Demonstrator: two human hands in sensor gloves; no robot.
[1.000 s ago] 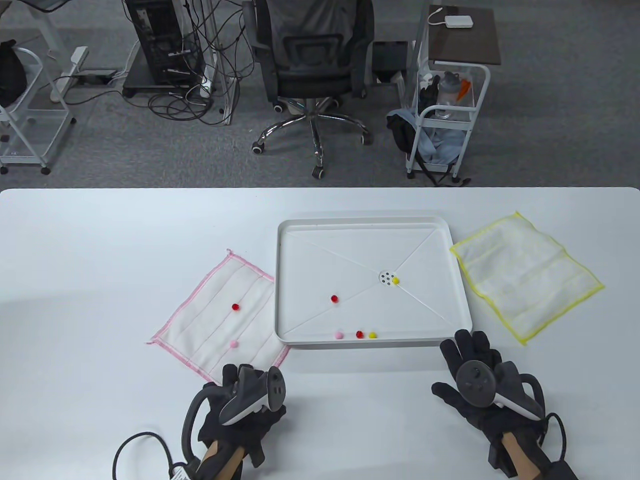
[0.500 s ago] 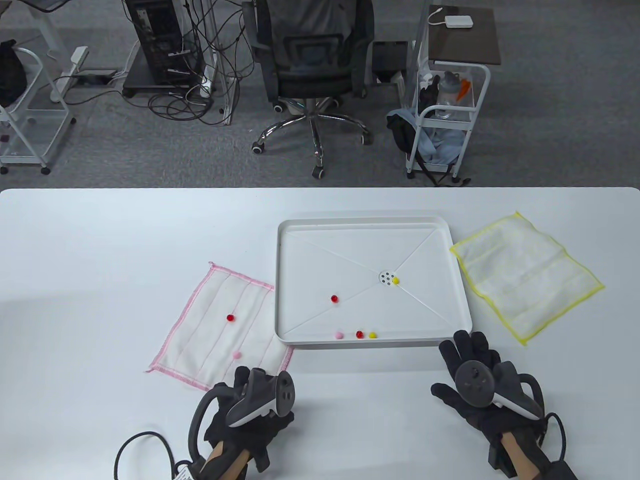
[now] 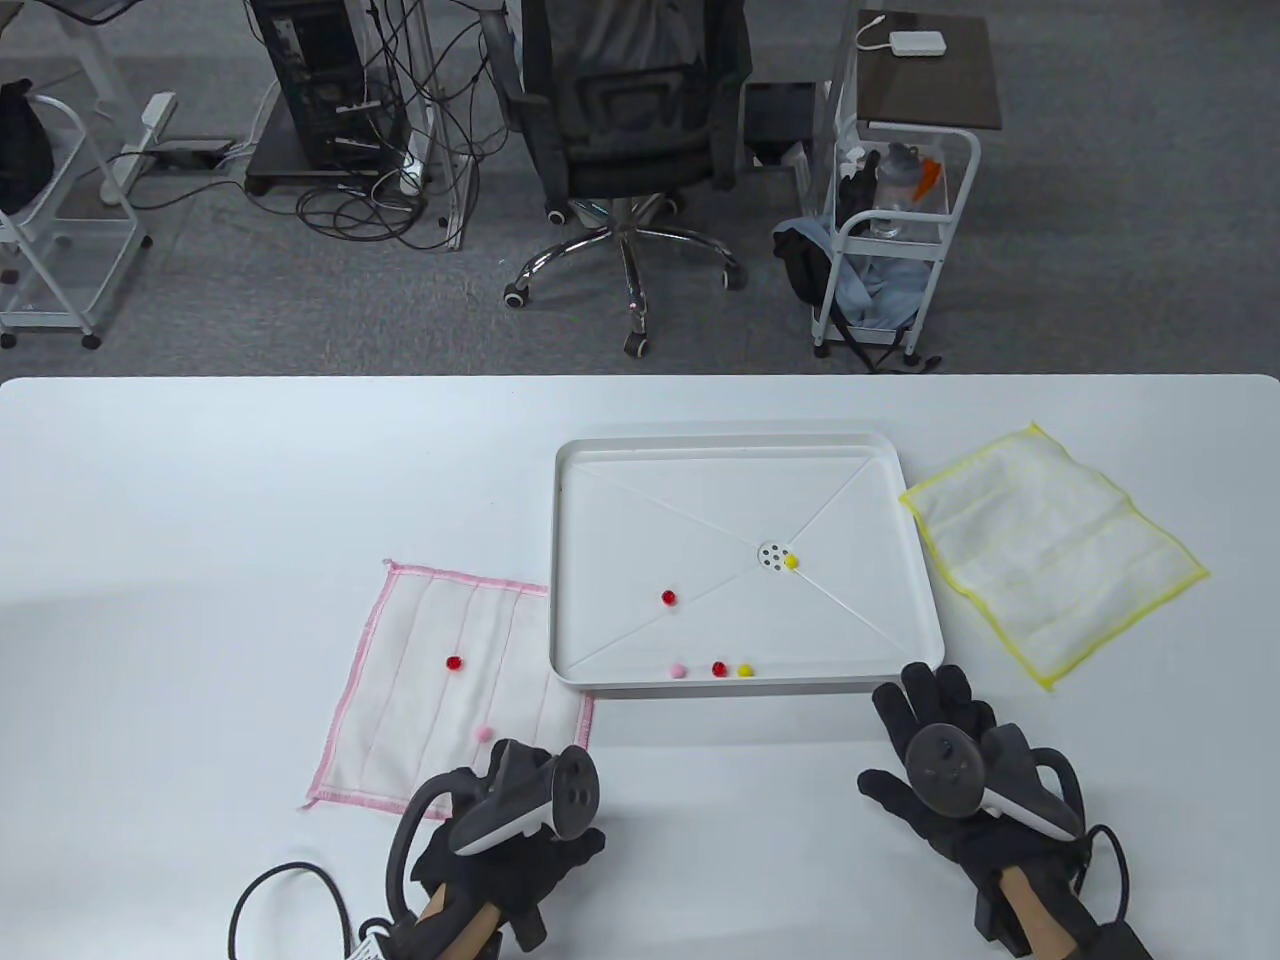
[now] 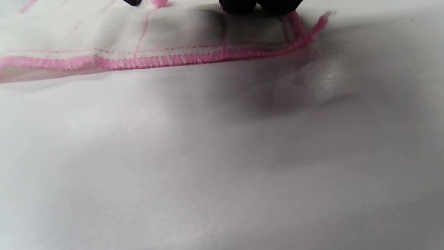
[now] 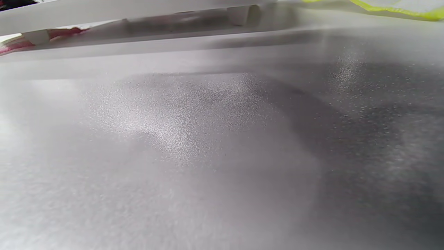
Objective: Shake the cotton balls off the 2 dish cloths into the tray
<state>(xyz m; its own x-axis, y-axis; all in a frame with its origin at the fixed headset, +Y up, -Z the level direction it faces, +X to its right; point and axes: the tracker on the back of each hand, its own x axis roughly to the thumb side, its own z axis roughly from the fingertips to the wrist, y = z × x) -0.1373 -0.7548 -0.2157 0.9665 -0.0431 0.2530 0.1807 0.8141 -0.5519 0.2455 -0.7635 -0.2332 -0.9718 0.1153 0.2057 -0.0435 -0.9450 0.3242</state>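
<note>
The pink-edged cloth (image 3: 440,690) lies flat left of the white tray (image 3: 750,688). A red ball (image 3: 453,662) and a pink ball (image 3: 485,734) sit on it. My left hand (image 3: 505,775) is at the cloth's near right corner. In the left wrist view its fingertips (image 4: 239,5) rest on top of the cloth (image 4: 104,31), beside the pink ball (image 4: 160,2). My right hand (image 3: 930,700) lies flat on the table with fingers spread, just in front of the tray's near right corner. Several balls lie in the tray. The yellow-edged cloth (image 3: 1050,555) lies bare to the tray's right.
The white table (image 3: 200,480) ends at its far edge, with an office chair (image 3: 630,130) and a wire cart (image 3: 890,240) on the floor behind. In the right wrist view the tray's side (image 5: 121,14) and the yellow cloth's hem (image 5: 399,8) show at the top.
The pink cloth has slid toward me and turned, carrying its two balls along, as my left hand drew back and slightly right. The right hand has barely moved.
</note>
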